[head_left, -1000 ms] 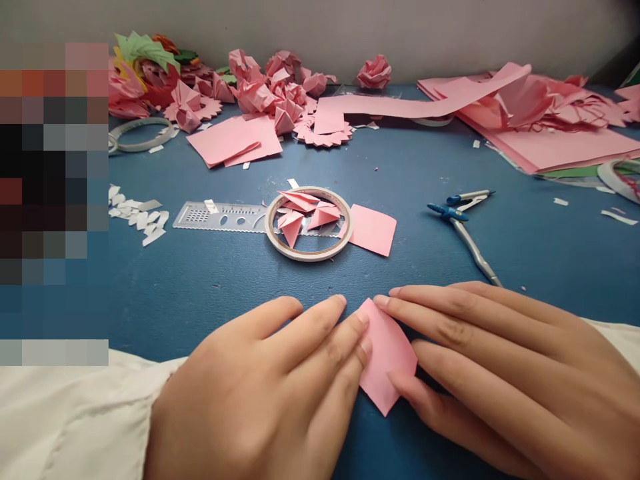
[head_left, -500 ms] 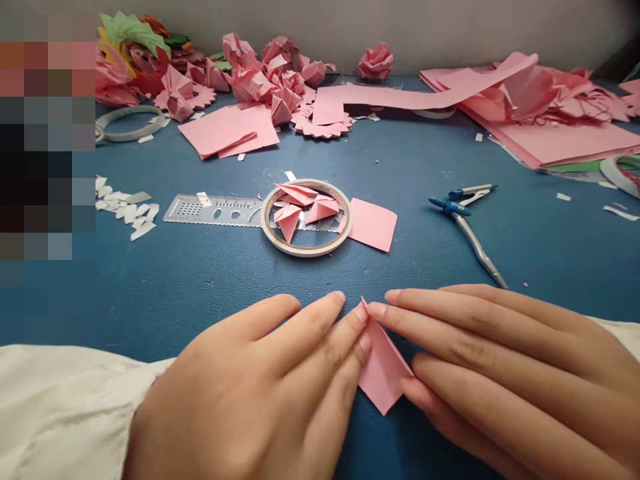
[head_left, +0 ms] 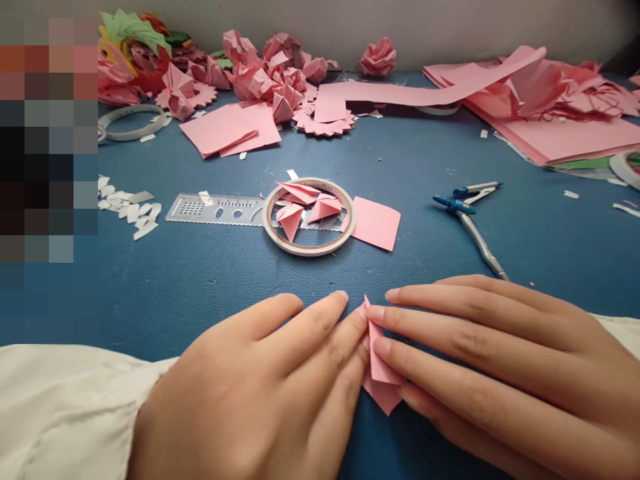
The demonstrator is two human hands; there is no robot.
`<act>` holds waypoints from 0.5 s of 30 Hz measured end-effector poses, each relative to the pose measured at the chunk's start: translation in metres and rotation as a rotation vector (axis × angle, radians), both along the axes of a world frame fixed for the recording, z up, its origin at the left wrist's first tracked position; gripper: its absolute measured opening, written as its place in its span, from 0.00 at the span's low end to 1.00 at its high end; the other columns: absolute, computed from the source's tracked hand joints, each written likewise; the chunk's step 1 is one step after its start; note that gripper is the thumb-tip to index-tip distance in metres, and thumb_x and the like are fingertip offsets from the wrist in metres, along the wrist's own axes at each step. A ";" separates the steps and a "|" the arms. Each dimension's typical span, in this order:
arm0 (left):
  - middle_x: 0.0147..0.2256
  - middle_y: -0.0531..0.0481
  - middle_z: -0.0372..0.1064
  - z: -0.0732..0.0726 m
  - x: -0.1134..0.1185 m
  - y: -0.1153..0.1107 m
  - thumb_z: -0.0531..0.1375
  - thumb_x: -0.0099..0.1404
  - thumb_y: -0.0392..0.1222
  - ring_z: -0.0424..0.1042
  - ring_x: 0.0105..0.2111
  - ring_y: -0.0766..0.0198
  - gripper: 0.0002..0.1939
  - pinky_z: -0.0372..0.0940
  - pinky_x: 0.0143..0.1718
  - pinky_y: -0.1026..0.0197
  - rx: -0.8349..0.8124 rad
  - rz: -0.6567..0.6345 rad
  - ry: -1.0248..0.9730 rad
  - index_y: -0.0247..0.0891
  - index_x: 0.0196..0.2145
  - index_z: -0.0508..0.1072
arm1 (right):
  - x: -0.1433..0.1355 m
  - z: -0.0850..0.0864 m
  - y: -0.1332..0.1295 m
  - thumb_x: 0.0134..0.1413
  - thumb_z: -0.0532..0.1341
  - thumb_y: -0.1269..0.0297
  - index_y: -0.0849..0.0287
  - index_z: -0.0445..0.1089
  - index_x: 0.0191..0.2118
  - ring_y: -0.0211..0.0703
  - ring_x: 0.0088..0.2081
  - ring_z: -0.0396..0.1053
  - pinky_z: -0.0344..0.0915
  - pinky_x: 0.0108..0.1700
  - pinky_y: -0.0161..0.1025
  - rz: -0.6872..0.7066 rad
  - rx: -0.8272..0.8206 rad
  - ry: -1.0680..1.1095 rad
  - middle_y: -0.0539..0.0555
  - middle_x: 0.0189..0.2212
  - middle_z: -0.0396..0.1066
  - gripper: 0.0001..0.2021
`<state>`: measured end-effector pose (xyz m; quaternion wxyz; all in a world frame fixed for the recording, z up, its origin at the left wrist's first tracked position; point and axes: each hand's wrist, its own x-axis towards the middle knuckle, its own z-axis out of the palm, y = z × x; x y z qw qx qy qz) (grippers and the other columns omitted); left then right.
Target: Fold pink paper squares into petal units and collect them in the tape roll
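Observation:
On the blue table lies a small piece of pink paper (head_left: pixel 386 399), partly hidden under my fingers. Its right edge is folded over toward the middle, and its narrow tip points away from me. My left hand (head_left: pixel 255 387) holds the left side down with its fingertips. With its fingertips at the tip and on the folded flap, my right hand (head_left: pixel 500 360) presses the right side. Beyond the hands sits a roll of tape (head_left: pixel 309 251) with several folded pink pieces (head_left: pixel 325 208) inside its ring. A pink paper square (head_left: pixel 377 223) touches its right side.
A clear stencil ruler (head_left: pixel 228 219) runs under the tape roll. To the right lies a blue and silver compass (head_left: pixel 477 237). White paper scraps (head_left: pixel 133 210) are at the left. Pink paper flowers (head_left: pixel 255 77) and pink sheets (head_left: pixel 585 140) line the back.
The paper's right edge has been turned inward to the left, making a flap. My right fingers have moved onto that flap; my left hand has hardly moved.

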<state>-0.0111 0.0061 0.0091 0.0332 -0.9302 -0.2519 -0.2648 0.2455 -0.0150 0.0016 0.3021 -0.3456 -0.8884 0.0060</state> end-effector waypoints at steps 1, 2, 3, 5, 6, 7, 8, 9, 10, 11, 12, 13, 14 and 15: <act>0.57 0.54 0.90 0.000 0.000 0.000 0.43 0.92 0.30 0.83 0.57 0.59 0.31 0.71 0.55 0.50 0.008 -0.001 0.001 0.38 0.49 0.86 | 0.003 -0.002 -0.002 0.82 0.67 0.54 0.51 0.83 0.55 0.53 0.50 0.87 0.85 0.52 0.49 -0.002 -0.006 -0.032 0.58 0.48 0.88 0.10; 0.57 0.54 0.90 -0.001 0.000 0.000 0.43 0.92 0.30 0.83 0.57 0.59 0.31 0.71 0.55 0.50 0.021 -0.003 -0.002 0.38 0.49 0.86 | 0.006 -0.004 -0.004 0.80 0.69 0.49 0.50 0.84 0.55 0.55 0.50 0.87 0.86 0.50 0.50 -0.002 -0.010 -0.058 0.59 0.48 0.87 0.13; 0.58 0.53 0.90 -0.001 0.000 0.001 0.42 0.92 0.30 0.82 0.57 0.59 0.31 0.70 0.55 0.50 0.031 -0.005 0.000 0.38 0.49 0.87 | 0.009 -0.005 -0.006 0.79 0.69 0.46 0.50 0.84 0.54 0.56 0.50 0.87 0.86 0.49 0.51 0.001 -0.010 -0.075 0.60 0.48 0.87 0.15; 0.57 0.53 0.90 -0.001 0.000 0.002 0.43 0.92 0.31 0.81 0.57 0.59 0.32 0.71 0.55 0.50 0.044 -0.007 0.003 0.39 0.48 0.87 | 0.013 -0.007 -0.009 0.78 0.69 0.42 0.51 0.84 0.53 0.57 0.50 0.86 0.86 0.48 0.51 0.008 -0.006 -0.088 0.61 0.47 0.87 0.17; 0.57 0.53 0.90 -0.001 0.000 0.002 0.43 0.92 0.31 0.81 0.57 0.59 0.32 0.71 0.55 0.50 0.043 -0.009 0.007 0.39 0.47 0.87 | 0.013 -0.006 -0.009 0.78 0.69 0.42 0.51 0.84 0.52 0.57 0.51 0.87 0.87 0.47 0.51 0.009 -0.004 -0.090 0.61 0.47 0.87 0.18; 0.57 0.53 0.90 -0.001 0.000 0.003 0.43 0.92 0.31 0.81 0.57 0.59 0.32 0.71 0.55 0.51 0.047 -0.007 0.008 0.40 0.47 0.88 | 0.013 -0.005 -0.009 0.78 0.69 0.43 0.51 0.84 0.52 0.57 0.51 0.87 0.87 0.47 0.51 0.009 -0.002 -0.091 0.61 0.48 0.87 0.17; 0.57 0.54 0.90 -0.002 0.000 0.003 0.43 0.92 0.30 0.81 0.57 0.59 0.33 0.71 0.55 0.51 0.052 -0.005 0.006 0.40 0.46 0.88 | 0.013 -0.002 -0.007 0.78 0.70 0.44 0.51 0.84 0.52 0.57 0.51 0.87 0.87 0.47 0.51 0.011 0.000 -0.092 0.61 0.48 0.87 0.16; 0.57 0.54 0.90 -0.002 -0.001 0.003 0.43 0.92 0.30 0.81 0.57 0.59 0.33 0.71 0.55 0.51 0.055 -0.006 0.005 0.41 0.46 0.88 | 0.011 0.001 -0.004 0.78 0.71 0.47 0.51 0.84 0.52 0.56 0.51 0.87 0.87 0.47 0.50 0.016 0.005 -0.089 0.60 0.48 0.87 0.14; 0.57 0.54 0.90 -0.002 -0.001 0.002 0.44 0.92 0.30 0.81 0.57 0.59 0.32 0.71 0.56 0.51 0.059 -0.009 0.005 0.41 0.46 0.88 | 0.009 0.005 0.000 0.79 0.71 0.50 0.51 0.84 0.52 0.55 0.50 0.88 0.87 0.47 0.49 0.027 0.013 -0.083 0.59 0.47 0.88 0.11; 0.56 0.54 0.90 -0.002 -0.002 0.001 0.44 0.92 0.30 0.81 0.57 0.59 0.32 0.71 0.56 0.51 0.064 -0.007 0.003 0.41 0.46 0.88 | 0.007 0.010 0.005 0.79 0.71 0.55 0.52 0.85 0.51 0.52 0.50 0.88 0.87 0.47 0.47 0.044 0.025 -0.071 0.57 0.47 0.88 0.08; 0.57 0.54 0.90 -0.002 -0.003 -0.001 0.43 0.92 0.30 0.80 0.58 0.58 0.31 0.71 0.57 0.51 0.067 -0.004 0.008 0.41 0.48 0.88 | 0.004 0.014 0.010 0.81 0.70 0.61 0.54 0.85 0.49 0.48 0.49 0.88 0.86 0.46 0.44 0.072 0.041 -0.054 0.55 0.45 0.89 0.05; 0.57 0.54 0.90 -0.002 -0.004 -0.003 0.42 0.92 0.31 0.79 0.59 0.58 0.32 0.70 0.58 0.51 0.063 0.001 0.017 0.40 0.50 0.87 | 0.001 0.018 0.015 0.81 0.68 0.67 0.57 0.84 0.48 0.44 0.48 0.88 0.85 0.46 0.41 0.098 0.062 -0.031 0.53 0.44 0.89 0.06; 0.58 0.53 0.89 -0.002 -0.006 -0.005 0.42 0.92 0.31 0.78 0.61 0.58 0.31 0.69 0.60 0.51 0.054 0.007 0.034 0.40 0.53 0.87 | -0.002 0.022 0.019 0.82 0.67 0.72 0.60 0.84 0.45 0.40 0.47 0.88 0.84 0.46 0.39 0.121 0.081 -0.011 0.51 0.43 0.90 0.09; 0.59 0.52 0.89 -0.002 -0.007 -0.007 0.41 0.92 0.32 0.77 0.62 0.57 0.31 0.68 0.62 0.50 0.049 0.018 0.052 0.39 0.55 0.86 | -0.004 0.024 0.023 0.81 0.66 0.75 0.62 0.83 0.43 0.38 0.46 0.88 0.83 0.44 0.38 0.133 0.093 0.005 0.51 0.42 0.90 0.10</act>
